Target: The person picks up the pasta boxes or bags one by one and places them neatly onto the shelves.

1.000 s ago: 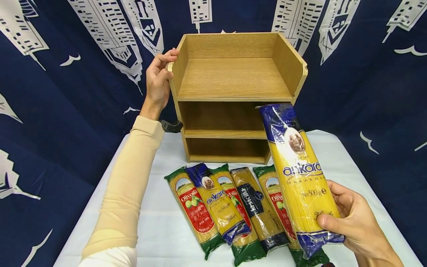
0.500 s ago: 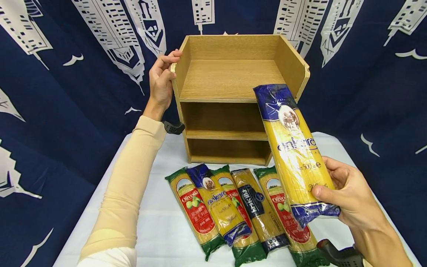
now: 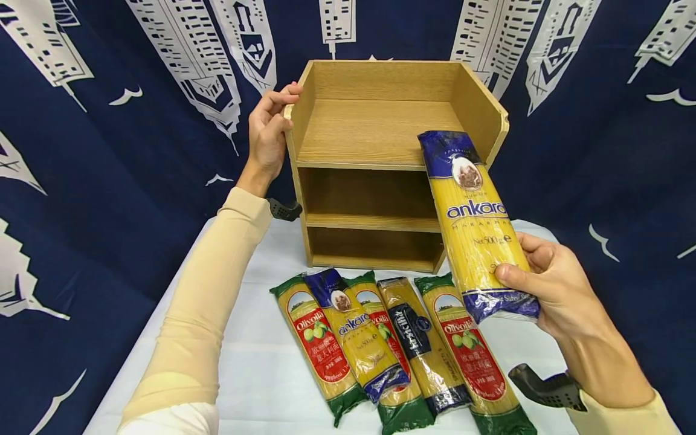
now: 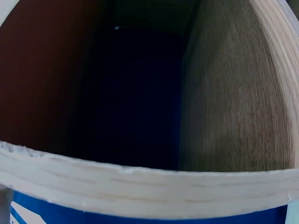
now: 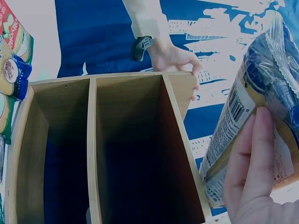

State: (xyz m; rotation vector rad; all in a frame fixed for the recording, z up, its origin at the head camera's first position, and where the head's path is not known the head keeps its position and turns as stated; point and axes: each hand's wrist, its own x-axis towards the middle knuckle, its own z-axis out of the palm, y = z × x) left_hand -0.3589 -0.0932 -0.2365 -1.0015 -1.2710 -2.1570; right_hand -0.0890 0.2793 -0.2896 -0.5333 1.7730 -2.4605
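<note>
Right hand (image 3: 562, 290) pinches the Ankara spaghetti pack (image 3: 475, 223) at its lower end; left hand (image 3: 269, 136) grips the wooden shelf unit's (image 3: 380, 130) side. Pack likely stiff lengthwise, brittle, film slippery: better held mid-length.

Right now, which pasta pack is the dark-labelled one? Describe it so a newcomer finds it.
Start at the wooden shelf unit on the white table. Five packs lie before it; take the fourth from the left, the spaghetti pack. It alone carries a dark navy label band, not red Olivoila or blue Ankara.
</note>
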